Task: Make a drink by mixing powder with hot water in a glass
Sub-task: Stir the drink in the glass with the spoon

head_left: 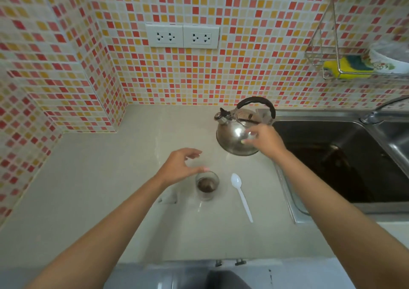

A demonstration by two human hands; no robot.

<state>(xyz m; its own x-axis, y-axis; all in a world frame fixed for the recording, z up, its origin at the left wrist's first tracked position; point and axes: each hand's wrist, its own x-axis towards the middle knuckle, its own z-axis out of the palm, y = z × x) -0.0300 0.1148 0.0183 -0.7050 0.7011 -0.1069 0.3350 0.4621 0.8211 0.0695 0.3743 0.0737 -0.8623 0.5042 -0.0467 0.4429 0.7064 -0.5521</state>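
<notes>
A small clear glass with dark brown powder in its bottom stands on the pale counter. My left hand hovers just above and left of its rim, fingers spread, holding nothing. A steel kettle with a black handle stands behind the glass, next to the sink. My right hand is in front of the kettle's right side, fingers apart, thumb and fingertips near its body; no grip shows. A white plastic spoon lies on the counter right of the glass.
A steel sink takes up the right side, with a tap at its back. A wire rack with a yellow sponge hangs on the tiled wall. Two wall sockets sit above the counter.
</notes>
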